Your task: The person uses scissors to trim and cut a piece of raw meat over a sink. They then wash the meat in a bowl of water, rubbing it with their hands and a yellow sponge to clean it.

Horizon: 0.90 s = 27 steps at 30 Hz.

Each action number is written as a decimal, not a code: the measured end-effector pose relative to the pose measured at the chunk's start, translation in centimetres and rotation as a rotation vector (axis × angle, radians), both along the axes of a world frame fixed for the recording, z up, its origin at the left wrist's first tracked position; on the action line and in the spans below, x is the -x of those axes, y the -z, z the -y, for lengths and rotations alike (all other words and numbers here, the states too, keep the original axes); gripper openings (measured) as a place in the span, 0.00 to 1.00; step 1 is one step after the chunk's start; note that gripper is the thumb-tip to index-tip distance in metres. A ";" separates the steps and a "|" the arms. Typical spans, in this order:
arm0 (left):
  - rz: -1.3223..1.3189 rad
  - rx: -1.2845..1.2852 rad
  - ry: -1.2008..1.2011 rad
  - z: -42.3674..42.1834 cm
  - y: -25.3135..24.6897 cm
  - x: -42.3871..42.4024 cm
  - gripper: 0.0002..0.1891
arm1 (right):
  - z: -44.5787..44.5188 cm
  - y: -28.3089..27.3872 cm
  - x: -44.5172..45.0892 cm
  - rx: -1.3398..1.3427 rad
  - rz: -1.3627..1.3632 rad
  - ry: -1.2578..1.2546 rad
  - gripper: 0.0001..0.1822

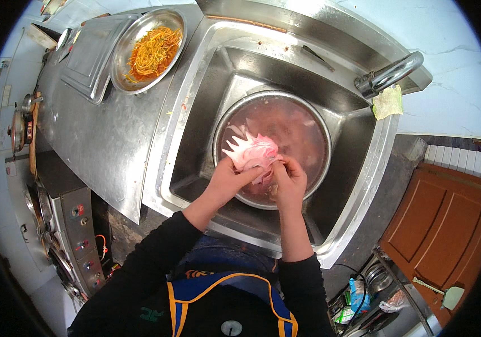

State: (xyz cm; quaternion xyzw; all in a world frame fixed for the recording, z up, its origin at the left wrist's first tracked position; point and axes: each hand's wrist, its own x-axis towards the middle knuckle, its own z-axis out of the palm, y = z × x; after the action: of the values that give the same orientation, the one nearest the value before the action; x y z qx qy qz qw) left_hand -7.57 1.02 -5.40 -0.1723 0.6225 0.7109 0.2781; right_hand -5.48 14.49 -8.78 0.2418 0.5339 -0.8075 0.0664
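Over a round metal basin (328,158) I hold a pale pink piece of raw meat or seafood (251,149), with white pointed prongs fanning out along its left edge. My left hand (234,177) grips its lower left side, thumb laid across the front. The fingertips of my right hand (291,179) pinch its lower right edge. Cloudy reddish water (295,126) fills the basin, and pale pieces show dimly in it. The basin stands inside a stainless steel sink (350,156). My fingers hide part of the piece's underside.
A chrome faucet (396,73) rises at the sink's right rear corner, a light green cloth (388,102) beside it. On the left counter (118,139) are a metal bowl (116,63) of orange-yellow shreds and a metal tray (97,54). A dark narrow tool (318,58) lies on the back rim.
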 end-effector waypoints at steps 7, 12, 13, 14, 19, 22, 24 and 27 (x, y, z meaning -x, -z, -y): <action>-0.041 -0.238 -0.386 -0.7 1.9 -0.6 0.19 | 1.0 -1.2 0.0 0.254 0.138 -0.001 0.06; 0.047 -0.323 -0.378 -0.2 1.7 -0.1 0.18 | 0.4 0.0 0.0 0.233 0.133 -0.271 0.09; 0.054 -0.284 -0.351 0.0 1.9 -0.1 0.18 | 0.2 -0.6 0.1 0.162 0.129 -0.343 0.09; 0.061 -0.245 -0.324 0.3 2.1 0.0 0.18 | 0.2 -1.0 0.1 0.091 0.124 -0.415 0.09; 0.188 -0.192 -0.086 1.3 3.7 1.0 0.17 | 0.6 0.8 -0.9 0.228 0.119 -0.645 0.08; 0.253 -0.156 -0.078 1.1 6.2 0.7 0.15 | 0.6 2.0 -1.1 0.251 0.186 -0.596 0.08; 0.343 -0.144 -0.111 0.9 9.1 0.1 0.15 | -0.1 4.2 -0.8 0.281 0.272 -0.667 0.09; 0.436 -0.080 -0.217 -0.3 12.9 -0.4 0.14 | -1.0 7.6 -0.6 0.290 0.380 -0.564 0.07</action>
State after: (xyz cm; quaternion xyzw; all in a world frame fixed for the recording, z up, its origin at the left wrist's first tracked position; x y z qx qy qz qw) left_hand -7.20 1.31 -18.35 -0.3763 0.4972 0.7067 0.3343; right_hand -4.89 15.50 -16.42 0.2188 0.4377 -0.7656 0.4177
